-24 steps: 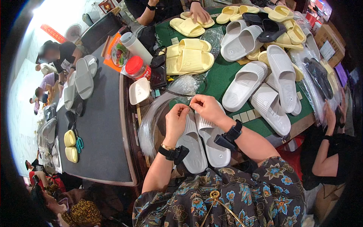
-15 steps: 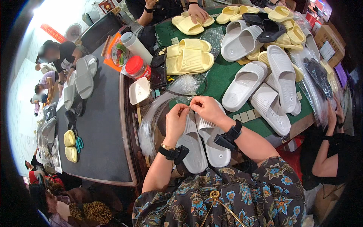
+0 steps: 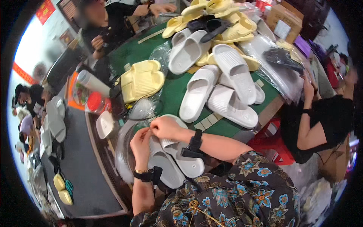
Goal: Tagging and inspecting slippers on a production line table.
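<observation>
Fingertips meet as my left hand (image 3: 140, 146) and my right hand (image 3: 165, 128) pinch together; whatever is between them is too small to make out. Below them lies a pair of grey slide sandals (image 3: 168, 171), toes partly covered by my right hand. A bundle of clear plastic strands (image 3: 124, 153) curves down beside my left hand. Just beyond my hands is a coiled clear pile with a dark cord (image 3: 145, 108). Farther off sits a pair of yellow slides (image 3: 143, 81). More grey slides (image 3: 232, 105) lie to the right of my hands.
A green-topped table (image 3: 179, 85) carries a heap of yellow slides (image 3: 236, 28) and plastic bags (image 3: 264, 62). A red-lidded jar (image 3: 97, 102) and white container (image 3: 105, 125) stand left. The dark table (image 3: 81, 159) holds teal scissors (image 3: 69, 187). Co-workers sit across and to the right.
My view has turned to the right, so things appear shifted left. My hands stay pinched together over the grey slides. The person across has withdrawn a hand from the yellow slides.
</observation>
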Tool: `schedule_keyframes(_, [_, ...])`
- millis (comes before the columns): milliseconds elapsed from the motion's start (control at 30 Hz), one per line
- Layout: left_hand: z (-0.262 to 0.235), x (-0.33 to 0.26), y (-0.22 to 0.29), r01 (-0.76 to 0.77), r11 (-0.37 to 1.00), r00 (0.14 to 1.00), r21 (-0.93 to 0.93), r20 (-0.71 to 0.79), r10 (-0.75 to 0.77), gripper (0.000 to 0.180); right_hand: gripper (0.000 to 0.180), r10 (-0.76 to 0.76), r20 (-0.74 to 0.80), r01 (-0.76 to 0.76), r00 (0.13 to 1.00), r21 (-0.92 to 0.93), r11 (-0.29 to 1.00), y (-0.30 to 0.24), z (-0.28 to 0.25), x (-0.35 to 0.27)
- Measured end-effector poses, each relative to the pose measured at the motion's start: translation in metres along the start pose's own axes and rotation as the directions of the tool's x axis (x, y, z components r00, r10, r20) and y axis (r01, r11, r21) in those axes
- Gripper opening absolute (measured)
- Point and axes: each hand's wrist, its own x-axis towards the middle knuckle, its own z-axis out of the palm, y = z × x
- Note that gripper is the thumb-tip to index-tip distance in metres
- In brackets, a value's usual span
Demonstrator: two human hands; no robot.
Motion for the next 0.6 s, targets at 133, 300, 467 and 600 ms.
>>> schedule_keyframes(133, [0.003, 0.001, 0.001, -0.039, 0.998, 0.999, 0.05, 0.025, 0.038, 0.012, 0.015, -0.029, 0.003, 0.029, 1.0, -0.152, 0.988, -0.004, -0.009, -0.004])
schedule_keyframes(300, [0.001, 0.003, 0.001, -0.02, 0.999, 1.0, 0.049, 0.008, 0.02, 0.011, 0.014, -0.081, -0.118, 0.052, 0.99, -0.229, 0.972, -0.015, -0.06, -0.028])
schedule_keyframes(467, [0.001, 0.002, -0.006, -0.024, 0.998, 1.0, 0.06, 0.004, 0.024, 0.01, 0.028, -0.179, -0.605, -0.048, 0.776, -0.34, 0.939, 0.001, -0.136, -0.072])
schedule_keyframes(600, [0.0, 0.002, -0.008, -0.007, 1.0, 1.0, 0.022, 0.004, 0.007, 0.01, 0.08, -0.263, -0.74, -0.336, 0.619, -0.552, 0.763, 0.008, -0.182, -0.09])
